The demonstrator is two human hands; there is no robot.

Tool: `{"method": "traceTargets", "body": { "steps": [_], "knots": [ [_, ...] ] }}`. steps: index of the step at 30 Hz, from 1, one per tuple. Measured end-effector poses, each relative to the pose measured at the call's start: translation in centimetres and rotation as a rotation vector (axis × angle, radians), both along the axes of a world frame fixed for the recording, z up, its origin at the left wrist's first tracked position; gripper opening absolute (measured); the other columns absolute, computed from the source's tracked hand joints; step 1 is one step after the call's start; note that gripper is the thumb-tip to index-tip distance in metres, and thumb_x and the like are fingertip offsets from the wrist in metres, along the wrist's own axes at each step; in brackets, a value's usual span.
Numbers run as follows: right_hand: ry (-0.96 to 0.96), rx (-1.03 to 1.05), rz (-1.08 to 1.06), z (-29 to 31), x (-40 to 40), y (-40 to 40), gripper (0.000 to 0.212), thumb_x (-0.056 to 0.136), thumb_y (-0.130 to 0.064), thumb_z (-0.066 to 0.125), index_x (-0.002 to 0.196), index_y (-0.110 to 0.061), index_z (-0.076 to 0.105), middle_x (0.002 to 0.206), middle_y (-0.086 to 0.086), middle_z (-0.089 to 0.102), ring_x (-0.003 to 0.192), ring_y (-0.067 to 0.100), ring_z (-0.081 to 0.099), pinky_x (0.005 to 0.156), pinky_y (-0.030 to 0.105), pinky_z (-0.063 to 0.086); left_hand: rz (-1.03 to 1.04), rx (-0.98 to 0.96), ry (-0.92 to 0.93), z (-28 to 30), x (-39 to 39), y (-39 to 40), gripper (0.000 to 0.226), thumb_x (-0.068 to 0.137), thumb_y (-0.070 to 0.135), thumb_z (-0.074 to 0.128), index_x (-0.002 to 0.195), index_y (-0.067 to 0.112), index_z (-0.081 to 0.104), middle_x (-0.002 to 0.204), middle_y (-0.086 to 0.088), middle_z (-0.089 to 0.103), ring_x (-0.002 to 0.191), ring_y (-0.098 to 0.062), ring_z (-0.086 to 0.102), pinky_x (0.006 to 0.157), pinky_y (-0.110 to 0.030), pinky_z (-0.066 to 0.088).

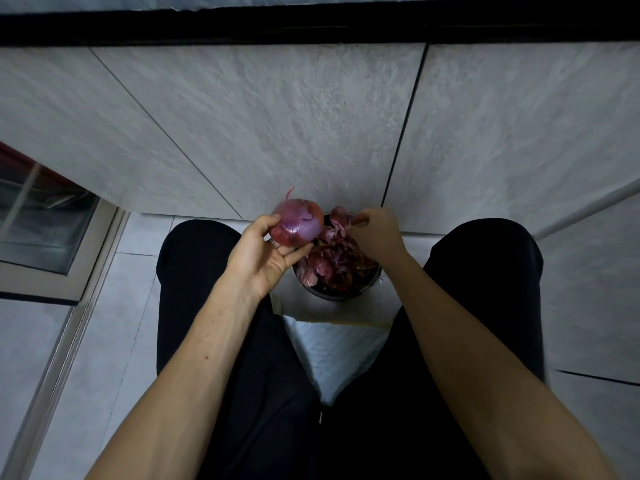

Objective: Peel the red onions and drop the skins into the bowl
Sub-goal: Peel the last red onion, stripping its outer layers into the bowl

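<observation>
Head view looks down at a seated person's lap and a tiled floor. The left hand [263,252] holds a red onion [298,221] in its fingertips, thumb on the near side and fingers curled underneath, just above and to the left of the bowl [341,294]. The onion is partly peeled: a glossy purple layer shows across its middle, while dry papery skin clings to the top near the stalk and along the lower left edge.

The right hand [375,233] hangs over the bowl with its fingers curled, pinching a loose piece of skin [341,216] at the far rim, right beside the onion. The bowl sits on the floor between the person's knees and is heaped with dark red skins [332,261], which suggests a good share of peeling is already done.

For this onion, the work looks about midway: the pinched strip has yet to drop into the bowl, and the patches at the top and lower side are still to come off. No other onions appear in view, so how many remain unpeeled cannot be told.
</observation>
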State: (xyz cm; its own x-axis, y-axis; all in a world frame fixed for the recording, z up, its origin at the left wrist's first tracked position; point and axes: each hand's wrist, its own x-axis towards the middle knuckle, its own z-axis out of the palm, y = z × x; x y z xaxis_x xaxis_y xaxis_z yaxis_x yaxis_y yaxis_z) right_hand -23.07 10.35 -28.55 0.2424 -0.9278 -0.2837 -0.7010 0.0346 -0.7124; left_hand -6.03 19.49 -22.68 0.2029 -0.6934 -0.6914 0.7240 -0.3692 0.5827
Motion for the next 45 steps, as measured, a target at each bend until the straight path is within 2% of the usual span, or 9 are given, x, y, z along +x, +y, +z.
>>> {"method": "traceTargets", "body": {
  "steps": [4, 8, 10, 13, 19, 24, 31, 40, 45],
  "knots": [
    [-0.149, -0.044, 0.114, 2.4, 0.6, 1.0, 0.017, 0.093, -0.022, 0.061, 0.094, -0.011, 0.075, 0.083, 0.0, 0.07, 0.07, 0.005, 0.058, 0.068, 0.021, 0.039, -0.015, -0.009, -0.048, 0.0, 0.0, 0.1, 0.019, 0.096, 0.015, 0.056, 0.114, 0.007, 0.058, 0.11, -0.015, 0.07, 0.089, -0.03, 0.074, 0.071, -0.04, 0.063],
    [-0.327, -0.035, 0.089, 5.4, 0.8, 2.0, 0.03, 0.091, -0.042, 0.062, 0.103, -0.016, 0.071, 0.088, -0.011, 0.07, 0.074, -0.009, 0.06, 0.072, 0.013, 0.048, -0.026, -0.034, -0.145, 0.2, -0.4, 0.1, 0.012, 0.096, 0.014, 0.058, 0.106, 0.009, 0.064, 0.086, -0.006, 0.075, 0.081, -0.023, 0.073, 0.068, -0.037, 0.063],
    [-0.327, 0.013, 0.08, 5.8, 0.5, 2.4, 0.047, 0.084, -0.049, 0.068, 0.116, -0.015, 0.069, 0.1, -0.005, 0.072, 0.083, -0.003, 0.064, 0.081, 0.019, 0.053, -0.04, -0.061, -0.17, 0.3, -0.5, 0.1, 0.012, 0.097, 0.014, 0.057, 0.106, 0.011, 0.064, 0.087, -0.005, 0.075, 0.079, -0.021, 0.073, 0.068, -0.036, 0.062],
    [-0.372, 0.049, 0.067, 6.1, 0.3, 2.5, 0.041, 0.078, -0.044, 0.076, 0.105, -0.012, 0.074, 0.091, -0.001, 0.075, 0.078, 0.007, 0.071, 0.08, 0.034, 0.059, -0.083, -0.109, -0.203, 0.5, -0.7, 0.0, 0.013, 0.098, 0.012, 0.053, 0.101, 0.015, 0.066, 0.088, -0.004, 0.074, 0.077, -0.017, 0.073, 0.072, -0.036, 0.062],
    [-0.362, 0.042, 0.068, 6.1, 0.1, 2.3, 0.032, 0.079, -0.032, 0.078, 0.103, -0.01, 0.075, 0.09, 0.002, 0.075, 0.078, 0.01, 0.071, 0.081, 0.038, 0.059, -0.113, -0.109, -0.286, 0.7, -0.8, 0.1, 0.016, 0.098, 0.013, 0.053, 0.099, 0.019, 0.068, 0.086, -0.002, 0.075, 0.075, -0.014, 0.072, 0.065, -0.032, 0.06],
    [-0.256, -0.087, 0.136, 5.7, 0.4, 2.7, 0.049, 0.078, -0.047, 0.066, 0.088, 0.0, 0.073, 0.078, 0.016, 0.072, 0.071, 0.027, 0.068, 0.069, 0.044, 0.056, -0.117, -0.105, -0.336, 0.9, -0.9, 0.1, 0.017, 0.098, 0.013, 0.053, 0.101, 0.018, 0.068, 0.083, -0.002, 0.075, 0.073, -0.015, 0.073, 0.062, -0.031, 0.059],
    [-0.132, -0.111, 0.241, 6.3, 1.1, 3.3, 0.035, 0.087, -0.026, 0.06, 0.065, 0.0, 0.057, 0.055, 0.006, 0.046, 0.05, 0.01, 0.036, 0.047, 0.018, 0.025, -0.122, -0.107, -0.426, 1.1, -1.1, 0.6, 0.025, 0.098, 0.009, 0.054, 0.118, 0.012, 0.068, 0.094, -0.008, 0.075, 0.079, -0.018, 0.072, 0.063, -0.031, 0.059],
    [-0.039, -0.178, 0.253, 5.8, 1.9, 3.6, 0.024, 0.092, -0.019, 0.048, 0.072, -0.007, 0.05, 0.066, 0.013, 0.057, 0.061, 0.023, 0.051, 0.058, 0.033, 0.04, -0.107, -0.112, -0.428, 1.1, -1.1, 0.8, 0.033, 0.096, 0.008, 0.058, 0.128, 0.009, 0.065, 0.107, -0.015, 0.073, 0.091, -0.025, 0.072, 0.074, -0.04, 0.06],
    [-0.084, -0.249, 0.153, 5.7, 1.9, 3.5, 0.02, 0.09, -0.011, 0.048, 0.086, -0.002, 0.065, 0.073, 0.011, 0.064, 0.064, 0.022, 0.056, 0.058, 0.032, 0.043, -0.044, -0.101, -0.346, 1.2, -1.1, 0.7, 0.017, 0.097, 0.011, 0.057, 0.107, 0.014, 0.07, 0.098, -0.008, 0.073, 0.084, -0.02, 0.073, 0.064, -0.034, 0.059]
  ]
}}
